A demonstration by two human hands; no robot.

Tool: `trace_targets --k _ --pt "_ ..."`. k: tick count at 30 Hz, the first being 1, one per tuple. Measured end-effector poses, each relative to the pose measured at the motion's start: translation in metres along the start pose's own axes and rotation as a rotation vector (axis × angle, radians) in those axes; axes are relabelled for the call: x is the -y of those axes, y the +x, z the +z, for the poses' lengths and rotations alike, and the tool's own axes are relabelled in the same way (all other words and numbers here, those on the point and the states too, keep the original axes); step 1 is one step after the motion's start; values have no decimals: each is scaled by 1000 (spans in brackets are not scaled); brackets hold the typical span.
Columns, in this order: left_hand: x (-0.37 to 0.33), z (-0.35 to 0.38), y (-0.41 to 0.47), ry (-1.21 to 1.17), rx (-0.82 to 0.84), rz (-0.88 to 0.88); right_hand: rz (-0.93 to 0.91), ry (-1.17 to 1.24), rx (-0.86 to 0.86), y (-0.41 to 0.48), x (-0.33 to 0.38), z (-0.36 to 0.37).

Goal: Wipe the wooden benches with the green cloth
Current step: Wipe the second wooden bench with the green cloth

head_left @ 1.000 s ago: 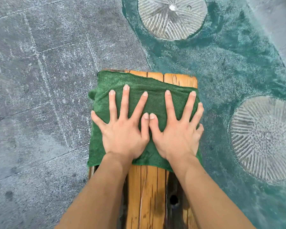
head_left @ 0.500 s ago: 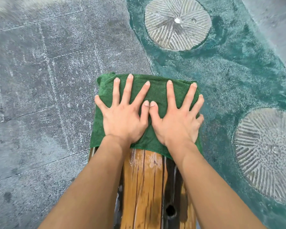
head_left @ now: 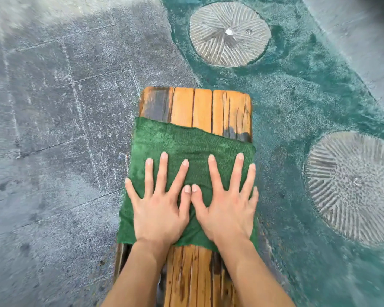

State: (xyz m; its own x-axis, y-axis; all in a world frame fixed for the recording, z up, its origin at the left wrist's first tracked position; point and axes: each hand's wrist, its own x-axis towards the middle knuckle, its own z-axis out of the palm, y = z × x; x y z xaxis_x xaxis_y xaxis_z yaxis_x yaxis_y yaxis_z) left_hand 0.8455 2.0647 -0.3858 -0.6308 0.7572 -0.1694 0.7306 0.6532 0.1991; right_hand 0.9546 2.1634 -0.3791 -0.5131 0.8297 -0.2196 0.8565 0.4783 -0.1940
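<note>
Both hands lie flat and open, palms down, on the green cloth. On the left, grey paving runs beside the wooden bench. Next comes the left hand, its fingers spread wide and its little finger reaching the cloth's left edge, which hangs a little over the side of the surface. Its thumb touches the thumb of the right hand near the middle of the cloth. The right hand is spread the same way, gripping nothing, with its little finger at the cloth's right edge. The cloth covers the full width of the surface under both palms; its far edge slants, sitting farther away on the left than on the right. Beyond it the end of the bench shows bare orange planks, with a dark patch on the leftmost plank and another at the right edge just above the cloth. Nearer the person, more planks show between the forearms. To the right the ground is green, with one round ribbed stone beyond the bench end and a second round stone at the far right.
</note>
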Motion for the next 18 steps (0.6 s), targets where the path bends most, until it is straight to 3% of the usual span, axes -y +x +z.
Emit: trace_targets --k 8,18 --pt "10 -9 -21 37 43 12 -15 16 -1 -21 3 -1" --pt "1 -20 120 57 -21 41 19 53 -51 110 17 -21"
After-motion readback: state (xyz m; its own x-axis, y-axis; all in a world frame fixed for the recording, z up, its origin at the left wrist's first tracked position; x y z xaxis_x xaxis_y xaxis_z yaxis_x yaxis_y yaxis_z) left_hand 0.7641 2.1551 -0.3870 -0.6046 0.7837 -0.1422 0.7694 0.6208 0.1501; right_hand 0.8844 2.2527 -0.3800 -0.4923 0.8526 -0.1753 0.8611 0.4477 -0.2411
